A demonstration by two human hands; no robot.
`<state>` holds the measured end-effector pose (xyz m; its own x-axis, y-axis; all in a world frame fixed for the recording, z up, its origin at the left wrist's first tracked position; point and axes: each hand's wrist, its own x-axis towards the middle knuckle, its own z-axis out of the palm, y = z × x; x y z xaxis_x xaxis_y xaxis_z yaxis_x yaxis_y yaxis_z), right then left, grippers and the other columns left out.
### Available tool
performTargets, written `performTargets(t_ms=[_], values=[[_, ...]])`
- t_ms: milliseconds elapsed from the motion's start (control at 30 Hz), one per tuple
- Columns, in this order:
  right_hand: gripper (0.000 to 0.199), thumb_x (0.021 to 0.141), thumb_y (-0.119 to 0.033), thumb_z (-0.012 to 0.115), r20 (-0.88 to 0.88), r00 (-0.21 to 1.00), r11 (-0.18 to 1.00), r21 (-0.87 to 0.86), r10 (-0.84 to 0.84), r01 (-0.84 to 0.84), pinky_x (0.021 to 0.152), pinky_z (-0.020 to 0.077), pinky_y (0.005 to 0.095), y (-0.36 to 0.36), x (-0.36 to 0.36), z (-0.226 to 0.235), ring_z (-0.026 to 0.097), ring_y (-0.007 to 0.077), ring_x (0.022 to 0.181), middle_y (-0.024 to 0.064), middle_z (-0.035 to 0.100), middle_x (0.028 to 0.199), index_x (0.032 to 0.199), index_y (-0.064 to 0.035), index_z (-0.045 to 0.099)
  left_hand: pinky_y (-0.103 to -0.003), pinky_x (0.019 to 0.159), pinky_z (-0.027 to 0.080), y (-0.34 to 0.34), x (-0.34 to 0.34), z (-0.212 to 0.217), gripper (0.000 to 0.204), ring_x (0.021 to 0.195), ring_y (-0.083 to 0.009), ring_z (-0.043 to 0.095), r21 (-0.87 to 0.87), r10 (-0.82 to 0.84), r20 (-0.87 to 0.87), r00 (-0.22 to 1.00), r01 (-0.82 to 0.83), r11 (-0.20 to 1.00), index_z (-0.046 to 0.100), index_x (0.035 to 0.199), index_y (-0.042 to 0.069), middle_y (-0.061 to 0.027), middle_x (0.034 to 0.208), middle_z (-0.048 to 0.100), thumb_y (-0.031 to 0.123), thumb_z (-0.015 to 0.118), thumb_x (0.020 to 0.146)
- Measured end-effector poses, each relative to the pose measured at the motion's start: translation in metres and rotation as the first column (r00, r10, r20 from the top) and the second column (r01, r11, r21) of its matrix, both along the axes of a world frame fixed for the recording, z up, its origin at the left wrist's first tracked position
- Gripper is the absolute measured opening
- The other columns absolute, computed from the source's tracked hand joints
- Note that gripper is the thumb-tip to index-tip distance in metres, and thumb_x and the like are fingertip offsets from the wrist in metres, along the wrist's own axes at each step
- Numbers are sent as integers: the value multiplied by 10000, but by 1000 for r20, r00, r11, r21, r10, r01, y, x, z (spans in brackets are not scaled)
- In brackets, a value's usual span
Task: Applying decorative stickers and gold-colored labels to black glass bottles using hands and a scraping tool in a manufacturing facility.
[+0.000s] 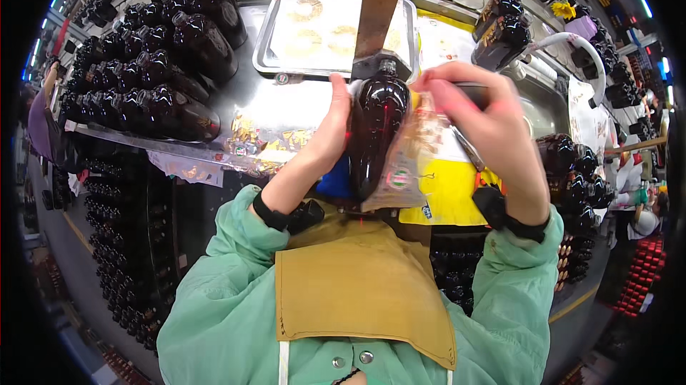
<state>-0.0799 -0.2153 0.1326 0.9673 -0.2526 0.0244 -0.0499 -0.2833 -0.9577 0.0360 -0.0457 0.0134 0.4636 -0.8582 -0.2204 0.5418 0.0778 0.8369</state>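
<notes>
A glossy dark bottle (379, 127) lies in front of me, its neck at a grey holder (363, 67) under a brown upright bar (383, 6). My left hand (334, 124) is against the bottle's left side; its thumb shows and its other fingers are hidden behind the glass. My right hand (486, 102), smeared by motion, is closed by the bottle's upper right side. A slim dark tool with a metal shaft (466, 147) runs through its grip. A clear plastic bag (404, 181) with gold pieces hangs along the bottle's right side.
Dark bottles (204, 45) crowd the left, with others (504, 31) at the right. A metal tray (268, 35) with gold ring-shaped decals lies behind. Gold scraps (279, 140) litter the bench. A yellow cloth (454, 195) and orange-handled tool (486, 178) are at right, near a white curved pipe (593, 56).
</notes>
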Motion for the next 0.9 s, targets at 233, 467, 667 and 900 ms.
performTargets(t_ms=[233, 467, 667, 900], values=[[168, 974, -78, 654, 17, 1000, 956, -291, -19, 23, 712, 528, 340, 1, 37, -69, 693, 208, 760, 165, 738, 875, 1087, 14, 737, -425, 1195, 366, 41, -26, -18, 931, 1422, -256, 453, 182, 63, 379, 923, -141, 973, 252, 1574, -61, -215, 1517, 452, 356, 793, 942], [217, 988, -97, 691, 84, 966, 926, -275, -245, 259, 709, 472, 261, -11, 38, -92, 578, 77, 778, 13, 643, 885, 1195, -39, 725, -413, 1182, 369, 42, -35, -25, 962, 1387, -247, 475, 73, 82, 244, 966, -102, 992, 285, 1512, -83, -197, 1471, 478, 256, 892, 846], [489, 920, -253, 815, -106, 967, 948, 201, -230, 247, 629, 397, 220, 1, 27, -111, 469, 40, 712, -57, 496, 802, 1308, -6, 649, -408, 1161, 403, 38, -39, -12, 923, 1350, -229, 509, 92, 57, 340, 939, -94, 991, 319, 1479, -68, -180, 1428, 509, 214, 905, 824], [459, 940, -238, 802, -101, 961, 913, 300, -256, 275, 647, 395, 210, 8, 31, -113, 472, 29, 721, -70, 484, 767, 1304, -1, 654, -420, 1204, 357, 43, -36, -19, 961, 1420, -243, 445, 91, 48, 224, 973, -69, 993, 226, 1561, -46, -169, 1524, 426, 87, 865, 856]])
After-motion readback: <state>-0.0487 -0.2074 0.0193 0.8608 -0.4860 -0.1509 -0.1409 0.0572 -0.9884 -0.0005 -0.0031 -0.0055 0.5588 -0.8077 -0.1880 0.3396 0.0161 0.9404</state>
